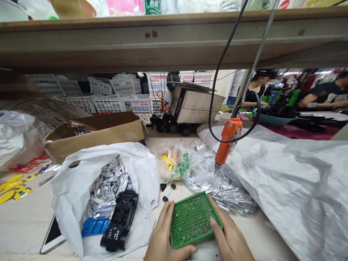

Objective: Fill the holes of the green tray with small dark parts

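1. At the near edge of the counter [24,232], your left grip [163,235] and right grip [231,241] close on opposite sides of the green perforated tray [194,219], apparently keeping it level so its small metal pieces stay seated.
2. Your orange electric screwdriver [227,145] hangs on its cord just beyond, within reach.
3. Your black plastic parts [119,221] lie in the white plastic bag [65,203], beside the tray.

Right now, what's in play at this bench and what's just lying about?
In play: left hand and right hand gripping a green tray of small screws; orange electric screwdriver, hanging above; black toy car body in a white bag.

Lying about: phone; cardboard box; yellow plastic pieces; white woven sack.
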